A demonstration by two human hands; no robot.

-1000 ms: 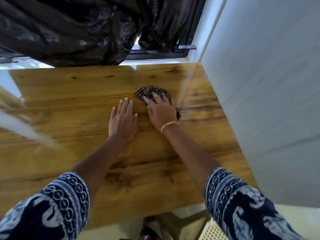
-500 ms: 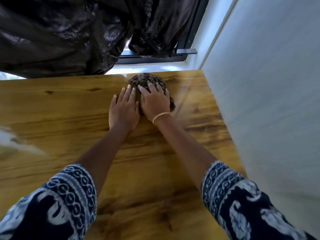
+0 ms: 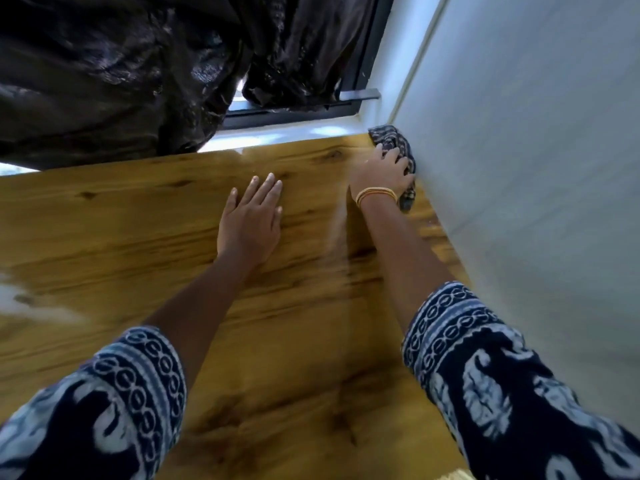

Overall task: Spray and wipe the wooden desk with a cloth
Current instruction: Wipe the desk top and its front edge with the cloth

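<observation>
2 hands are seen on the wooden desk (image 3: 277, 323): the left hand (image 3: 251, 221) is laid flat with fingers straight and close together, while the right hand (image 3: 382, 173) is pressed on the cloth (image 3: 398, 147), fingers spread over it. The cloth is pushed into the desk's far right corner, touching the wall (image 3: 536, 168). For a good wipe, even pressure should be kept and the edge along the wall followed closely. The cloth is dark, patterned and bunched.
</observation>
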